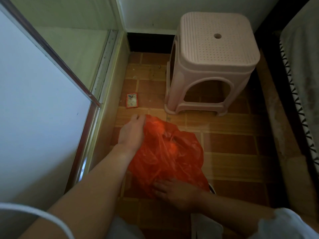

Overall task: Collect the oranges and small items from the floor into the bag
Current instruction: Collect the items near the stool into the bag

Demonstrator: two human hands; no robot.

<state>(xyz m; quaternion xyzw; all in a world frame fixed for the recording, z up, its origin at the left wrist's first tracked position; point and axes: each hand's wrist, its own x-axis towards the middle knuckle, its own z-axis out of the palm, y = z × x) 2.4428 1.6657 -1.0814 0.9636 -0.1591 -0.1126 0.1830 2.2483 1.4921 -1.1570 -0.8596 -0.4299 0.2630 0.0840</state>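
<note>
thin crinkly red plastic bag (165, 152) at floor centre: soft, slippery, bulging with round orange shapes | left hand (132, 132) pinches its 11 o'clock edge | right hand (174, 192) spread flat at 6 o'clock | small printed sachet (132, 100) at 11 o'clock: light, pinch an edge

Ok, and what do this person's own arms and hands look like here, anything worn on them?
Both forearms are bare, and neither the left hand nor the right hand shows gloves, rings or a watch. Short, loose sleeves in a pale whitish fabric appear at the bottom corners: the left sleeve has a lighter band along its hem, and the right sleeve looks plain.
</note>
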